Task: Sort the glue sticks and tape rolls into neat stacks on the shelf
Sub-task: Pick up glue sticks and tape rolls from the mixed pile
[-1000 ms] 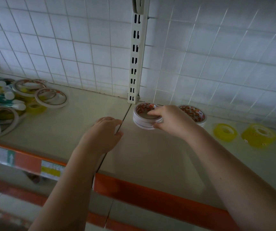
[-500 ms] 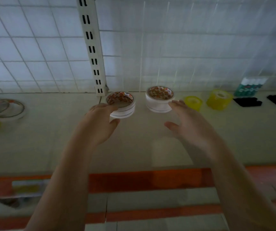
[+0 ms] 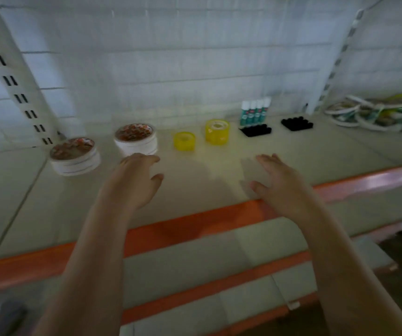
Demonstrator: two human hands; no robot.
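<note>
Both hands empty over the shelf point(image 3: 219, 170)

Left hand point(image 3: 134, 180) hovers loose beside the white tape stack point(image 3: 135, 139); right hand point(image 3: 282, 183) is spread, glue sticks point(image 3: 255, 111) and loose pile point(image 3: 377, 112) beyond it. A careless sweep could topple stacks.

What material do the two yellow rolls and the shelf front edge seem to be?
The yellow rolls look like translucent plastic tape, since light glows through them. The shelf front edge seems glossy orange painted metal or plastic, given its shine; blur leaves this open.
</note>
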